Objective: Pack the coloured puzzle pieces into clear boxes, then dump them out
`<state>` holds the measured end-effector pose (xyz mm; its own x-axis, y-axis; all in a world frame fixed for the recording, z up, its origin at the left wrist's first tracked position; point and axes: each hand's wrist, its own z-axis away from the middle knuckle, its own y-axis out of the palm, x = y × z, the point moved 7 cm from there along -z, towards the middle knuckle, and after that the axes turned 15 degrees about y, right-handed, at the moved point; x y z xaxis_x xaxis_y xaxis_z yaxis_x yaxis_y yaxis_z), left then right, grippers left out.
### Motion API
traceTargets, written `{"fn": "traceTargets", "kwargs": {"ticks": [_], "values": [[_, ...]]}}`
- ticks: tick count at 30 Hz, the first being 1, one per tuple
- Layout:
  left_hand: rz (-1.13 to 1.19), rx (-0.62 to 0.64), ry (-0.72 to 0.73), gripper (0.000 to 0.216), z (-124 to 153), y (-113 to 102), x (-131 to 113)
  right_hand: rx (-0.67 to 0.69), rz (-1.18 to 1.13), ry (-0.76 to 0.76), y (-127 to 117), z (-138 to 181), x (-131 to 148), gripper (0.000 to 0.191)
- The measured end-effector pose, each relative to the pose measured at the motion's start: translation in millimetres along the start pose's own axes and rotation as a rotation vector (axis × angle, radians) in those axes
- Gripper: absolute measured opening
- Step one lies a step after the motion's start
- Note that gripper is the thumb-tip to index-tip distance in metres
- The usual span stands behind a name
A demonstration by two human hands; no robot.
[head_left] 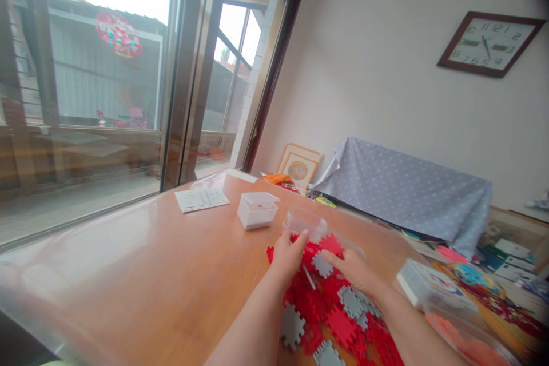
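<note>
A heap of red (342, 325) and grey interlocking plastic tiles with notched edges lies on the table in front of me. My left hand (288, 256) is at the heap's far left, its thumb and fingers closed around a bit of red tile (294, 237) that is mostly covered. Across from it, my right hand (354, 270) reaches in from the right, thumb against a grey tile (322, 265); its other fingers are largely hidden. Just beyond both hands sits a clear plastic container (305, 223). A thin white stick (309, 278) lies among the tiles between my wrists.
Left of the clear container stands a small white lidded box (258, 210), with paper sheets (201, 200) farther left. At right are a clear plastic case (433, 286) and a tub of orange pieces (472, 340). Windows border the wooden table (171, 274) on the left.
</note>
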<state>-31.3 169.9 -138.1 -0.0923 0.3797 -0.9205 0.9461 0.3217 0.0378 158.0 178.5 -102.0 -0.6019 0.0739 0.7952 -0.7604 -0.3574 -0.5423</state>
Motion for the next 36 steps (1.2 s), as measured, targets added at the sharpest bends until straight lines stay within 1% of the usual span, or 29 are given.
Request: {"fn": "traceTargets", "kwargs": {"ticks": [3,5,7,9,12,14,16,18,20,24,25,27,31,33,36], "values": [[0.013,-0.006,0.000,0.045,1.8,0.3,-3.7,-0.005,-0.105,-0.038,-4.3,11.5,-0.9,0.056],[0.002,0.032,0.020,0.045,3.3,3.4,-8.2,0.000,-0.154,-0.029,-6.9,17.3,-6.4,0.051],[-0.038,0.083,0.064,0.045,4.9,7.8,-13.4,-0.031,-0.183,-0.007,-12.7,20.5,-15.9,0.045],[-0.085,0.140,0.122,0.045,7.0,13.6,-18.2,-0.122,-0.188,-0.015,-24.5,21.7,-27.6,0.045],[-0.142,0.219,0.195,0.045,11.5,23.0,-21.8,-0.321,-0.171,-0.041,-49.7,21.7,-50.3,0.051],[-0.192,0.263,0.225,0.042,14.8,28.4,-21.5,-0.414,-0.169,-0.036,-64.2,21.2,-67.1,0.052],[-0.260,0.307,0.250,0.041,18.2,33.1,-20.4,-0.456,-0.187,-0.039,-73.7,22.0,-79.8,0.051],[-0.318,0.355,0.281,0.042,21.4,37.5,-19.8,-0.490,-0.216,-0.049,-79.2,26.4,-86.5,0.048],[-0.352,0.394,0.307,0.045,24.0,40.9,-20.3,-0.526,-0.245,-0.066,-81.3,34.1,-87.6,0.045],[-0.370,0.426,0.333,0.052,25.3,43.7,-24.6,-0.572,-0.232,-0.126,-80.9,49.8,-81.6,0.042],[-0.375,0.433,0.338,0.052,25.1,44.2,-26.2,-0.599,-0.208,-0.136,-82.8,53.5,-81.2,0.043],[-0.404,0.437,0.357,0.051,24.4,44.4,-29.8,-0.698,-0.127,-0.144,-91.4,62.4,-83.2,0.042],[-0.503,0.420,0.406,0.049,22.4,42.3,-35.9,-0.943,0.196,-0.148,-117.6,88.9,-90.9,0.036],[-0.532,0.402,0.418,0.046,21.1,40.5,-36.8,-1.016,0.381,-0.099,-130.0,101.7,-100.3,0.034],[-0.537,0.381,0.414,0.043,19.0,38.7,-35.4,-1.080,0.583,0.058,-146.5,118.1,-125.2,0.035]]}}
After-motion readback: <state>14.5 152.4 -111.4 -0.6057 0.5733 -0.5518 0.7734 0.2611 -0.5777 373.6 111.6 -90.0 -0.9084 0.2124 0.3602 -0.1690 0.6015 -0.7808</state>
